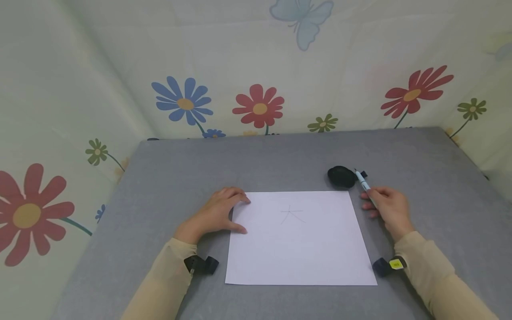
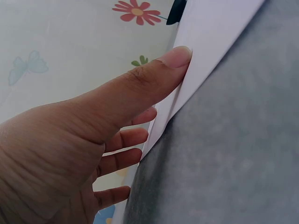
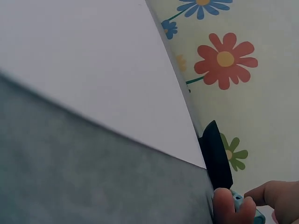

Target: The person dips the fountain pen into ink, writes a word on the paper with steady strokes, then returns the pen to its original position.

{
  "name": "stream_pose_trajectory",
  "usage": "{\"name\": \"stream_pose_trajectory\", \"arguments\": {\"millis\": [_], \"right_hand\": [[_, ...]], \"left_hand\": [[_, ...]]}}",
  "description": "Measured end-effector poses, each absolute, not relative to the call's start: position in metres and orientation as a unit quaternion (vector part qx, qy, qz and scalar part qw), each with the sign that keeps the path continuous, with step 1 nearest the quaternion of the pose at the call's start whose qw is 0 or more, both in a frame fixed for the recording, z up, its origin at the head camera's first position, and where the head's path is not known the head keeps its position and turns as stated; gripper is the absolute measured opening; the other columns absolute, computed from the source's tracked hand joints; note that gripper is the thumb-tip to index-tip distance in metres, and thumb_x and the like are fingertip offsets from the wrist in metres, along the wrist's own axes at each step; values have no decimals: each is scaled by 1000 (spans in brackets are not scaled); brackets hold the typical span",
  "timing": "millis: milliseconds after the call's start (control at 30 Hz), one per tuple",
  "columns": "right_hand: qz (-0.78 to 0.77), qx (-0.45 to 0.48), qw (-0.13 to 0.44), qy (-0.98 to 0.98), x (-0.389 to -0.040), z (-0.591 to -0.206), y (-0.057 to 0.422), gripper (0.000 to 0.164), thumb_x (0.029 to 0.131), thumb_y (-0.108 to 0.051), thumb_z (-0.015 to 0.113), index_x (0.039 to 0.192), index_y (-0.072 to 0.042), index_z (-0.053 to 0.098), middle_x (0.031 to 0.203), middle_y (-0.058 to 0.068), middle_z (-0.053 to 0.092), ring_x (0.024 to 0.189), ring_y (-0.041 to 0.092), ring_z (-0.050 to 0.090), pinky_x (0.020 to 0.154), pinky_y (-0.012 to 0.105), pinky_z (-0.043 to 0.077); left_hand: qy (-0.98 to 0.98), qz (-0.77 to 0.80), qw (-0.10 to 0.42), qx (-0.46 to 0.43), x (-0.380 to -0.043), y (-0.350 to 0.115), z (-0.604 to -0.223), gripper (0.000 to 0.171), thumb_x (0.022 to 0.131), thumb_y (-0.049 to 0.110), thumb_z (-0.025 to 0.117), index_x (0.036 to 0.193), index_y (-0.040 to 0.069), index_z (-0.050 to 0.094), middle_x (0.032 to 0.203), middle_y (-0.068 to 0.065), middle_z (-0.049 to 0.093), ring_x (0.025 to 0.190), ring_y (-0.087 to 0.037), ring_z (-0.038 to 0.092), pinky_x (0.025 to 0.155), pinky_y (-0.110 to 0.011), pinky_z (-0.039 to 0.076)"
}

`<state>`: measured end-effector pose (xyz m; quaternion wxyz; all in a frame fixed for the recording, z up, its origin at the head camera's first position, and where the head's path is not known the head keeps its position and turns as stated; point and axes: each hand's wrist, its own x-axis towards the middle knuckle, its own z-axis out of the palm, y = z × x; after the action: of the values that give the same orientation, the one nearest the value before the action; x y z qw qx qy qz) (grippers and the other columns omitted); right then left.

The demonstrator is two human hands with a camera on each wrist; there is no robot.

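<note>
A white sheet of paper (image 1: 300, 253) lies on the grey table, with a few thin strokes (image 1: 293, 214) drawn on its upper part, a crossbar and two spreading legs. My left hand (image 1: 218, 209) rests at the sheet's upper left edge, its thumb and fingers spread over that side. In the left wrist view the thumb (image 2: 175, 58) lies on the paper. Beyond the upper right corner, my right hand (image 1: 390, 209) grips a light blue pen (image 1: 362, 180), its dark tip pointing away from me. Most of that hand falls outside the right wrist view.
A rounded black object (image 1: 341, 177) sits at the sheet's upper right corner, close to the pen tip. A small dark piece (image 1: 363, 174) shows just behind the pen. Flower-printed cloth (image 1: 224, 53) hangs behind and left of the grey table (image 1: 192, 164).
</note>
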<state>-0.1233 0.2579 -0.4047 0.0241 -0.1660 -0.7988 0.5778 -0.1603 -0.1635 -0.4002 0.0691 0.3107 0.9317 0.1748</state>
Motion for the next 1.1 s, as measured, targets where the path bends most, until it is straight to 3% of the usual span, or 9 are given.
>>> {"name": "stream_pose_trajectory", "arguments": {"millis": [133,267,367,433,767,1100], "right_hand": [[527,-162,10,-834,-125,-403,259,41,97,-23,50,122,10,54,73,-24,63,58,-4,62,46,23,47],[469,-157,2,-869,-127,-400,259,39,96,-25,51,116,8,58,88,0,72,58,-2,61,49,23,46],[438,-148,-3,-886,-130,-399,259,37,96,-24,52,113,9,58,101,20,70,56,0,60,52,22,46],[429,-145,-3,-892,-132,-399,260,36,96,-22,52,111,10,57,104,25,68,56,1,60,52,21,46],[363,-155,2,-919,-136,-397,258,34,94,-24,55,105,7,60,85,14,59,68,18,48,53,24,39],[344,-126,22,-930,-138,-398,260,31,90,-19,61,103,9,61,86,18,63,69,18,51,55,24,40]], "left_hand": [[931,173,67,313,-161,-163,-401,72,65,47,85,124,16,58,137,-7,51,131,-29,42,111,-52,31],[932,173,69,312,-161,-164,-402,72,65,47,85,124,16,58,137,-7,51,131,-28,42,112,-52,31],[932,174,70,309,-161,-164,-402,72,65,47,85,125,17,58,137,-6,51,131,-28,42,112,-52,31],[933,174,70,308,-161,-163,-402,72,65,46,85,125,17,58,137,-6,51,131,-28,42,112,-52,31],[933,176,74,306,-160,-163,-401,72,65,46,85,125,17,58,137,-6,51,132,-28,41,113,-53,29],[933,173,68,308,-160,-163,-401,72,65,46,85,125,17,58,137,-6,51,131,-28,42,112,-52,30]]}}
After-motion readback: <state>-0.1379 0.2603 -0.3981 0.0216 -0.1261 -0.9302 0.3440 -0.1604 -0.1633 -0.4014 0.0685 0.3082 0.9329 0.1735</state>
